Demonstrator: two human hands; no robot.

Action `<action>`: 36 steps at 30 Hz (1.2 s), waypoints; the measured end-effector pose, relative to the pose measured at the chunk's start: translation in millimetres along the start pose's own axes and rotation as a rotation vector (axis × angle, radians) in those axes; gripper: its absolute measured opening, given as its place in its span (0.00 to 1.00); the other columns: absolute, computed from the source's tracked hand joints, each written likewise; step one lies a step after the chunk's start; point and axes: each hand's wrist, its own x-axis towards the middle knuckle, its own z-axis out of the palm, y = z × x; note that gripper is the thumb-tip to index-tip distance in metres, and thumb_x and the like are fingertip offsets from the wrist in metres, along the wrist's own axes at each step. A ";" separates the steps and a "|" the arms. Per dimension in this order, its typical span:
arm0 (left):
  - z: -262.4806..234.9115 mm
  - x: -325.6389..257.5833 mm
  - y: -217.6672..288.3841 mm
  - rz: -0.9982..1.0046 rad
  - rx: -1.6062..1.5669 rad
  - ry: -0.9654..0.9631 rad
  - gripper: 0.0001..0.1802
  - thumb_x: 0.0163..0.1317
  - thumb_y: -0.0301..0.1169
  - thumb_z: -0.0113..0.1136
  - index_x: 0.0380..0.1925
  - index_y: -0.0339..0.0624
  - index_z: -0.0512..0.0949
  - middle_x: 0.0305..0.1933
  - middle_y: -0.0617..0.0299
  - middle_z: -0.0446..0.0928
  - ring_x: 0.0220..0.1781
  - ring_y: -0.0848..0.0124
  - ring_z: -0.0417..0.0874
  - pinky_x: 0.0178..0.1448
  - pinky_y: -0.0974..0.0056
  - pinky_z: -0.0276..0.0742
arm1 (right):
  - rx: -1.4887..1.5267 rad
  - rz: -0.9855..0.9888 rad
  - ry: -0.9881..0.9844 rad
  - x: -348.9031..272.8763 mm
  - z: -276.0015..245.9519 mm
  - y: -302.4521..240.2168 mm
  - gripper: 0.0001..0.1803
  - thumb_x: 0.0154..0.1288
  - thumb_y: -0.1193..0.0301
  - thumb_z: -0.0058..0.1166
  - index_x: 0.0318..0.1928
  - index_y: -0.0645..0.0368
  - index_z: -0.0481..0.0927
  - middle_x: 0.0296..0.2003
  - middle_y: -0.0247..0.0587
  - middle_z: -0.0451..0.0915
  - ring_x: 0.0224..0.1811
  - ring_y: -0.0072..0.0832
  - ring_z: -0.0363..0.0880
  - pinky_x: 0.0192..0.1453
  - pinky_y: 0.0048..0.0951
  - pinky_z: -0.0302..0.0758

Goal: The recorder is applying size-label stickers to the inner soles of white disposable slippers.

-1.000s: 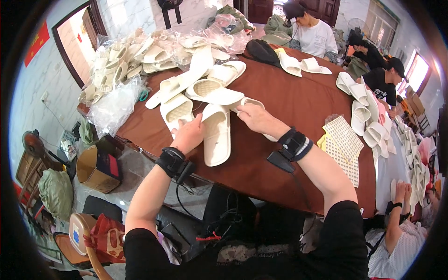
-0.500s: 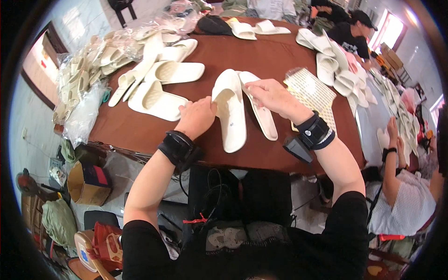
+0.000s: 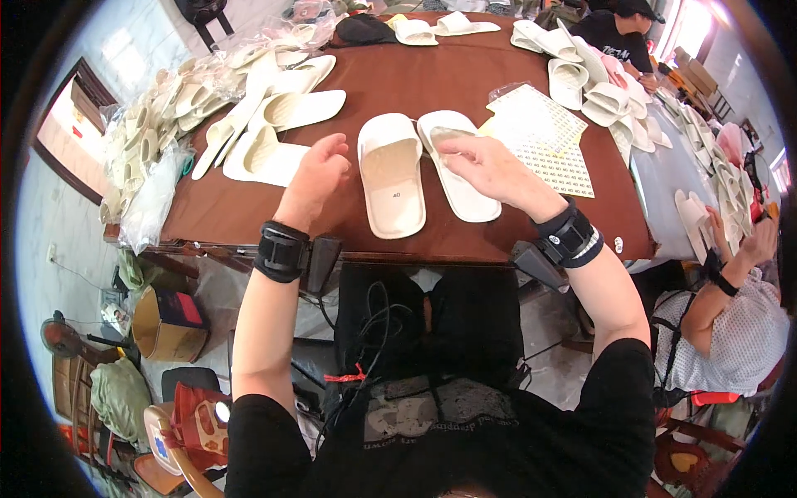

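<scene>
Side by side in front of me lie two cream slide slippers. The left slipper (image 3: pixel 397 217) has a small printed mark on its insole. Over the right slipper (image 3: pixel 471 203) is my right hand (image 3: pixel 498 173), its bent fingers closed together at the insole just below the strap; anything in them is hidden. My left hand (image 3: pixel 317 178) is raised left of the pair, loosely bent, with nothing visible in it. Behind it lies another cream slipper (image 3: pixel 264 162), partly covered by the hand. Right of my right hand are sheets of small printed stickers (image 3: pixel 552 158).
Plastic-wrapped slippers (image 3: pixel 158 124) crowd the brown table's (image 3: pixel 398 75) left side. More slippers (image 3: pixel 618 116) are heaped at the right. A black cap (image 3: pixel 365 30) lies at the back. A co-worker's hands (image 3: pixel 751 245) are at the right, and another person (image 3: pixel 618 37) is beyond.
My left hand has let go of the left slipper and lifted away leftward. The right slipper now lies further apart from the left one, turned the other way. My right hand stays over it.
</scene>
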 end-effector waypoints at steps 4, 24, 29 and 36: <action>-16.1 -16.9 -0.1 -0.118 -0.586 -0.031 0.23 0.60 0.17 0.47 0.57 0.30 0.68 0.55 0.45 0.74 0.55 0.59 0.77 0.56 0.57 0.78 | 0.036 0.068 0.048 -7.7 6.5 13.2 0.16 0.67 0.67 0.50 0.48 0.63 0.81 0.44 0.49 0.84 0.43 0.39 0.82 0.51 0.33 0.76; 75.9 -100.3 33.4 0.130 -1.021 -0.219 0.22 0.61 0.18 0.49 0.57 0.32 0.69 0.60 0.50 0.71 0.58 0.54 0.78 0.63 0.50 0.74 | 0.127 -0.237 0.489 -44.7 50.5 -47.4 0.14 0.60 0.80 0.54 0.47 0.60 0.78 0.39 0.45 0.78 0.45 0.42 0.77 0.50 0.37 0.75; 84.4 -105.8 37.4 0.125 -0.998 -0.223 0.22 0.61 0.18 0.48 0.57 0.32 0.69 0.61 0.51 0.70 0.57 0.54 0.79 0.63 0.51 0.74 | 0.003 -0.331 0.507 -57.2 47.8 -39.6 0.09 0.58 0.82 0.54 0.39 0.58 0.79 0.38 0.43 0.76 0.46 0.45 0.75 0.51 0.39 0.74; 99.5 -103.7 32.2 0.131 -0.918 -0.202 0.24 0.61 0.21 0.48 0.60 0.31 0.67 0.64 0.45 0.68 0.63 0.51 0.74 0.68 0.48 0.69 | 0.008 -0.318 0.572 -67.7 41.0 -28.0 0.07 0.56 0.82 0.54 0.35 0.60 0.78 0.38 0.45 0.76 0.44 0.45 0.76 0.49 0.39 0.75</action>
